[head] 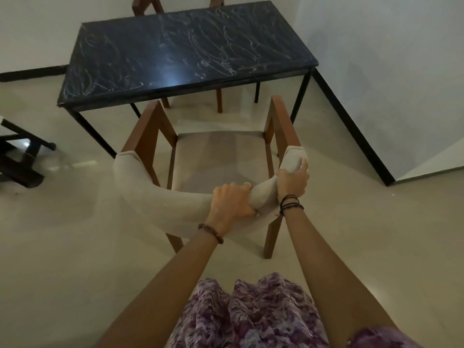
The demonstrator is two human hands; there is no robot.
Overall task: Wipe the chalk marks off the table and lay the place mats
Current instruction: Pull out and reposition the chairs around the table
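Observation:
A black marble-look table (175,56) stands ahead, its top covered in white chalk scribbles (221,43). In front of it is a wooden armchair (155,136) with a curved beige padded backrest (155,197) and a beige seat. My left hand (231,202) grips the top of the backrest near its middle. My right hand (292,180) grips the same backrest at its right end. Both hands hold only the chair. No cloth and no place mats are in view.
Another wooden chair (145,6) stands behind the table's far side. A dark piece of furniture (20,156) sits on the floor at the left. White walls with a black skirting (351,126) close in at the right. The floor is pale tile.

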